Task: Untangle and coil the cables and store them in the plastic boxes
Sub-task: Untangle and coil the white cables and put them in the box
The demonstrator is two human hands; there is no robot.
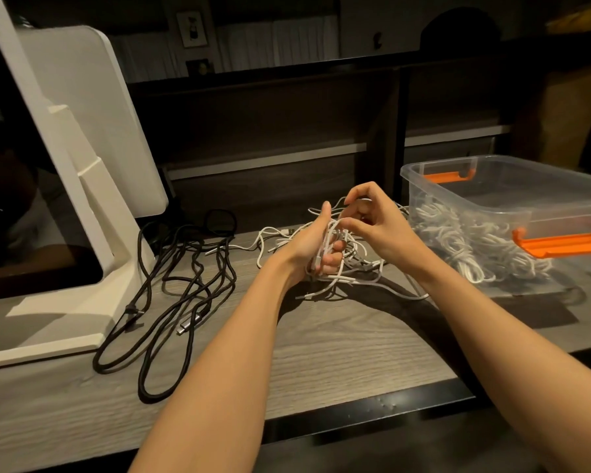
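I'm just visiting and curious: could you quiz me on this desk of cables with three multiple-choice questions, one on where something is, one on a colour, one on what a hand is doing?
1. Where does the clear plastic box stand?
A. On the desk's right side
B. Under the white stand
C. On the floor

2. What colour are the box's latches?
A. Blue
B. Orange
C. Green

3. What is the left hand doing?
A. Resting flat on the desk
B. Lifting the box
C. Gripping a bundle of white cables

Answers:
1. A, it sits on the wood-grain desk to the right of both hands, with coiled white cables inside.
2. B, both latches on its rim are bright orange.
3. C, its fingers curl round the white strands while the right hand pinches one of them.
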